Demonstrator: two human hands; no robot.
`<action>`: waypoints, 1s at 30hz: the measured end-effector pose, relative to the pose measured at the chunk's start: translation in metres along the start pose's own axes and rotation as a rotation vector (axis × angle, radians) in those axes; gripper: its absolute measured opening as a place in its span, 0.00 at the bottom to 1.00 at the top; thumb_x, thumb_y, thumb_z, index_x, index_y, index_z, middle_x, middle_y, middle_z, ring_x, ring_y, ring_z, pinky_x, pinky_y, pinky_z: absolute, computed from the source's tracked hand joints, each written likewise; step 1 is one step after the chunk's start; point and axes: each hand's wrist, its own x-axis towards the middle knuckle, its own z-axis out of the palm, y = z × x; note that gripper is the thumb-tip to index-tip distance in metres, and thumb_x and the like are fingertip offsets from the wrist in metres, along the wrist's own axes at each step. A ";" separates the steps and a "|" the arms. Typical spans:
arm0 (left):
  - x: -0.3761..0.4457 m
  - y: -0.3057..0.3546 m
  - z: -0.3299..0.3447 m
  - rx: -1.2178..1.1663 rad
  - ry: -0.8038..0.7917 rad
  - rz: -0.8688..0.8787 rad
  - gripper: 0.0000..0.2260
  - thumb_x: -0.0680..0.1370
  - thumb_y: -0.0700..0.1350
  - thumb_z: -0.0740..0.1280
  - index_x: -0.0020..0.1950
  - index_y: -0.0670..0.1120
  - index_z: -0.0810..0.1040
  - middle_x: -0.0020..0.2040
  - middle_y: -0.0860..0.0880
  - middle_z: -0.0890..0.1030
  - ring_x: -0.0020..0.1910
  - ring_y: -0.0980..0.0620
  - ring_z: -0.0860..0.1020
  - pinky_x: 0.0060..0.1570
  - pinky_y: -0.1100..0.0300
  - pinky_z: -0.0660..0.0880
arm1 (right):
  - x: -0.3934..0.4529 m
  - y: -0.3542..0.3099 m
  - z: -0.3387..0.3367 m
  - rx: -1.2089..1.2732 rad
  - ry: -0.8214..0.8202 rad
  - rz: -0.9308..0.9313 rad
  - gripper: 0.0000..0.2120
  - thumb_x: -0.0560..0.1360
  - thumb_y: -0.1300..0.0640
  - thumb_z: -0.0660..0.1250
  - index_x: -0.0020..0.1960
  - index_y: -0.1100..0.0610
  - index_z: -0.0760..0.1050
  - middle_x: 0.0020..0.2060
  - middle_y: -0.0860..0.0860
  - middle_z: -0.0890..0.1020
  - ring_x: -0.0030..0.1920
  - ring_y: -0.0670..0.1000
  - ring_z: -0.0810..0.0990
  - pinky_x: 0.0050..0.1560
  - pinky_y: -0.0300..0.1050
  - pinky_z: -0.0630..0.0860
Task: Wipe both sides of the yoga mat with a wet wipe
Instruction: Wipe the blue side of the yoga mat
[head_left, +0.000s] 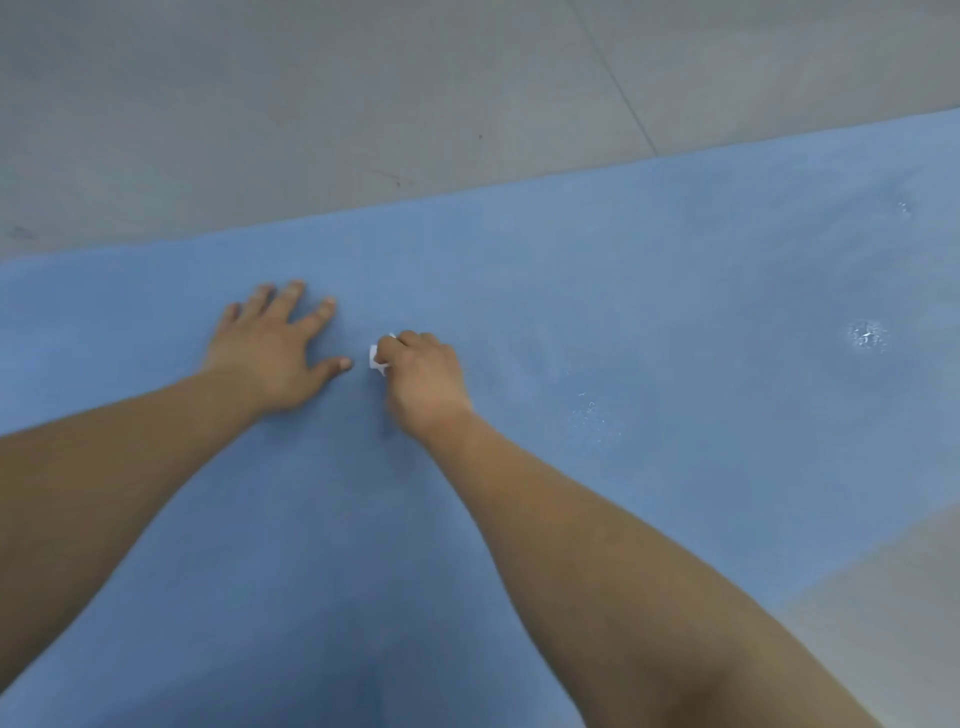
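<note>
floor (311, 104) | grey tiles | thin joint line | small dark specks

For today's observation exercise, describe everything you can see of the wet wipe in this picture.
The wet wipe is white and crumpled into a small wad. Only a bit shows, poking out past the fingers of the right hand, which grips it and holds it down on the blue yoga mat. It lies just right of the left hand's thumb without touching it. Its wetness cannot be judged.
</note>
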 end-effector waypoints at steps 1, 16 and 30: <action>-0.005 0.010 0.000 -0.009 0.029 0.023 0.31 0.80 0.68 0.55 0.81 0.61 0.56 0.82 0.48 0.54 0.79 0.42 0.54 0.75 0.43 0.58 | 0.000 0.011 -0.006 -0.039 0.014 -0.026 0.09 0.70 0.65 0.64 0.48 0.58 0.78 0.43 0.57 0.80 0.47 0.60 0.77 0.44 0.50 0.69; -0.039 0.075 -0.008 -0.107 -0.303 -0.013 0.49 0.68 0.74 0.69 0.77 0.71 0.38 0.80 0.45 0.30 0.79 0.34 0.34 0.75 0.32 0.52 | -0.046 0.048 -0.006 0.110 0.192 0.065 0.09 0.66 0.60 0.60 0.40 0.59 0.79 0.35 0.58 0.80 0.36 0.61 0.79 0.37 0.46 0.75; -0.042 0.092 0.000 -0.157 -0.186 0.095 0.41 0.73 0.59 0.75 0.80 0.65 0.54 0.83 0.50 0.45 0.81 0.38 0.43 0.77 0.42 0.57 | -0.089 0.177 -0.089 -0.158 0.187 0.532 0.07 0.70 0.64 0.60 0.44 0.63 0.77 0.41 0.62 0.78 0.44 0.64 0.77 0.41 0.50 0.71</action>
